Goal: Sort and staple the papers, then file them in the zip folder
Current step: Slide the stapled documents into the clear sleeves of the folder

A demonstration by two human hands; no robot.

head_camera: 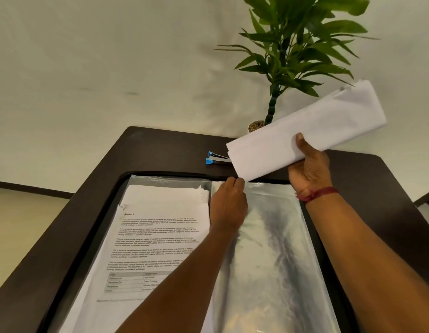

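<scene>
Two hands, right hand (pixel 309 170) fingers wrapped round raised papers (pixel 304 131), left hand (pixel 229 204) fingers pinching zip folder (pixel 271 248) edge

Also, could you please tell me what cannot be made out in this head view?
Head view:
stapler: right end hidden behind the held papers.
held papers: only blank sides show; print or staples unseen.
printed stack: body text too small; lower part under the left forearm and cut by the bottom edge.
left hand: whether its fingertips pinch the zip folder is hidden by the hand.
</scene>
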